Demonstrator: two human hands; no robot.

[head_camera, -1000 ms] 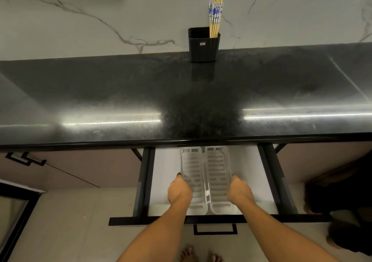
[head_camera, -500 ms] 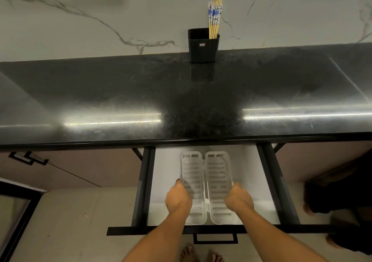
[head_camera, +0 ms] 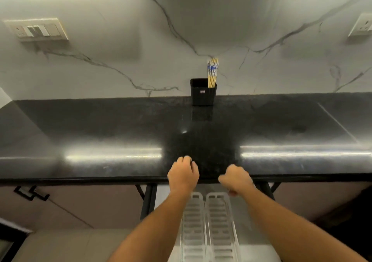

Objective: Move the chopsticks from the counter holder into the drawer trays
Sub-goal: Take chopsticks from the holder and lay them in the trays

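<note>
Chopsticks [head_camera: 212, 72] with yellow shafts and blue-patterned tops are seen standing upright in the right side of a black holder [head_camera: 203, 91], which is set at the back of the black tabletop [head_camera: 120, 124] against the marble wall, a little right of the centre of the frame. Two slotted plastic trays [head_camera: 208, 221] are laid side by side in the open drawer [head_camera: 149, 199] at the bottom centre, and both are seen to be empty.

The left hand [head_camera: 182, 174] is raised at the front edge of the tabletop, its fingers loosely curled and nothing held in its grip. The right hand [head_camera: 236, 179] is held beside it, also curled and empty, though it is blurred.

The step in hand is judged to be the reach to the holder. It would be done well if the chopsticks were gathered as a bundle near their patterned tops and lifted straight up, so that the light holder is not tipped or dragged; the free hand could be used to steady it. The bundle should then be laid lengthwise along one tray.
</note>
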